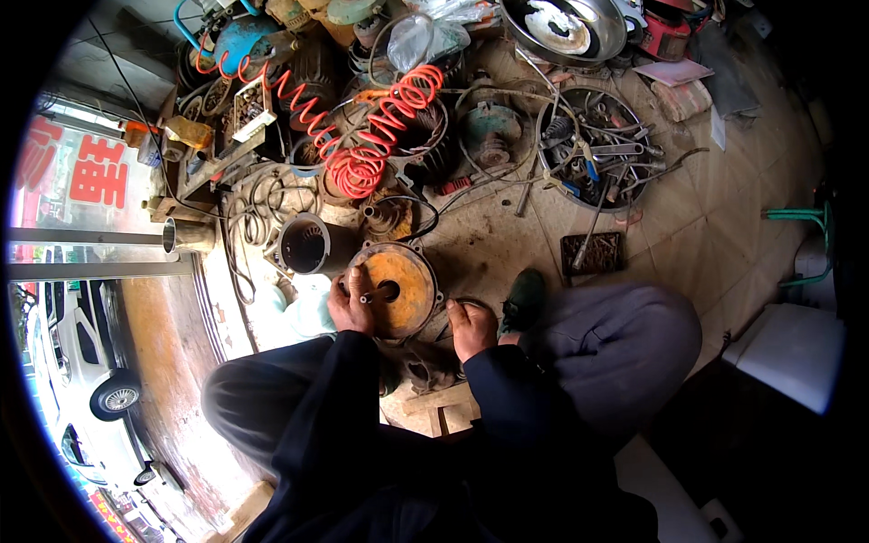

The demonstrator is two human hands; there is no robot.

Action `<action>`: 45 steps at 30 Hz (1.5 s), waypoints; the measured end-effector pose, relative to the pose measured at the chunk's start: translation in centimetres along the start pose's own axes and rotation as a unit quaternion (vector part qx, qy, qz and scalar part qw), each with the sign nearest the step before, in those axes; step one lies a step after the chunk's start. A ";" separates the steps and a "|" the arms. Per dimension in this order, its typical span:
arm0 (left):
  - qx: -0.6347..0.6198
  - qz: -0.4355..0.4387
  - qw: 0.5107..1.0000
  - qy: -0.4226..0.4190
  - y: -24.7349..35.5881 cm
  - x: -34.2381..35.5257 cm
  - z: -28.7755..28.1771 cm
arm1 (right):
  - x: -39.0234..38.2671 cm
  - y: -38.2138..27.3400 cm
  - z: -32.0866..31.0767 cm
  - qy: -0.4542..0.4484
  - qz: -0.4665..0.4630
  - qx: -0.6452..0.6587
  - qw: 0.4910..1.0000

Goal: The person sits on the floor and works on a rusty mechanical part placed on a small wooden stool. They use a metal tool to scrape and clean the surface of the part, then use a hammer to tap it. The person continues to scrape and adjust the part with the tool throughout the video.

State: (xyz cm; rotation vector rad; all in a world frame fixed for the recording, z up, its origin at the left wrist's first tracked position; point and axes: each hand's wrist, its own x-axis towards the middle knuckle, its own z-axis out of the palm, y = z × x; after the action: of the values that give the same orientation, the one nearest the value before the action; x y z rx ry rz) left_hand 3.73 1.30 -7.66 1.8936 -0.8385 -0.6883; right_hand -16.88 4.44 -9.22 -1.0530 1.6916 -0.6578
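Right now, the orange disc lies between your hands. Your left hand curls at its left edge; your right hand, fingers folded, is just beside its lower right. What either pinches is unclear. Beyond stands a grey cylinder.

Cannot fully see the round, rusty-orange metal disc along its left rim, behind the left hand. Cannot see into the curled right hand, just right of the disc. Can only partly see the silvery metal bowl above-right of the disc, cut by the top edge.
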 end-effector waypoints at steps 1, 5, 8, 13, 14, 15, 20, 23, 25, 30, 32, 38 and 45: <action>-0.001 -0.006 1.000 -0.006 0.2 0.0 -0.1 | -0.2 -0.3 0.0 -0.007 0.018 0.013 1.000; 0.008 -0.021 1.000 -0.014 1.3 -0.6 -0.3 | -1.5 0.1 2.1 0.022 0.055 0.114 0.992; 0.029 -0.020 0.999 0.000 1.6 -0.9 -0.4 | -2.7 0.1 4.1 0.052 0.088 0.165 0.981; 0.049 -0.021 0.999 -0.004 0.8 -0.9 -0.5 | -3.2 -1.3 6.4 0.137 0.054 0.282 0.948; 0.052 -0.029 0.998 -0.003 0.5 -0.8 -0.5 | -3.2 -1.3 6.4 0.123 0.073 0.256 0.956; 0.052 -0.031 0.998 -0.003 0.4 -0.7 -0.4 | -3.1 -1.4 6.1 0.111 0.087 0.231 0.963; 0.079 -0.039 0.996 -0.009 0.1 0.2 -0.2 | -1.6 1.7 6.3 0.069 0.106 0.250 0.960; 0.076 -0.030 0.997 -0.015 -1.9 1.9 -0.7 | -1.2 2.7 5.0 0.109 0.000 0.291 0.950; 0.018 -0.038 0.995 -0.089 -0.4 2.9 -1.0 | -0.8 2.8 2.5 0.080 0.011 0.337 0.938; -0.025 -0.012 0.973 -0.231 1.4 5.3 -2.0 | -2.5 -2.9 1.0 -0.016 -0.051 0.189 0.981; -0.060 -0.012 0.963 -0.264 2.3 4.7 -1.9 | -2.8 -3.7 1.2 0.006 -0.069 0.207 0.976; -0.137 -0.070 0.947 -0.283 2.8 3.8 -2.0 | -2.0 -3.8 1.2 -0.023 0.015 0.295 0.955; -0.184 -0.037 0.970 -0.153 -0.9 0.8 -1.3 | 3.2 -7.1 -1.3 -0.073 -0.016 0.181 0.981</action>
State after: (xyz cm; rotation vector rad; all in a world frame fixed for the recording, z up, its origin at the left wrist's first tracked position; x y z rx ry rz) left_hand 5.39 1.65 -8.07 1.5108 -0.7682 -1.1221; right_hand -16.11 -1.81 -4.45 -0.8474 1.3676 -0.8512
